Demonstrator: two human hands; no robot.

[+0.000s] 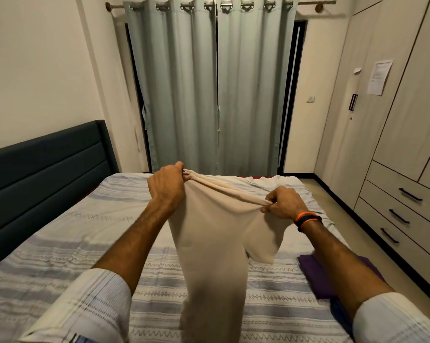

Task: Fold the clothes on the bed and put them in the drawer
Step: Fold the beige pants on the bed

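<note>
Pinching the beige garment (216,233) taut by its top edge, left hand (167,186) and right hand (282,203) should level it before folding on the bed (60,243).

The beige garment (214,243) runs out at the bottom edge. The right arm hides part of the purple folded cloth (315,276). The text on the paper (379,76) is too small to read.

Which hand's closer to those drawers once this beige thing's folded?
Right hand: the drawers stand on its side. Both hands grip the beige garment now; left hand is farther.
</note>
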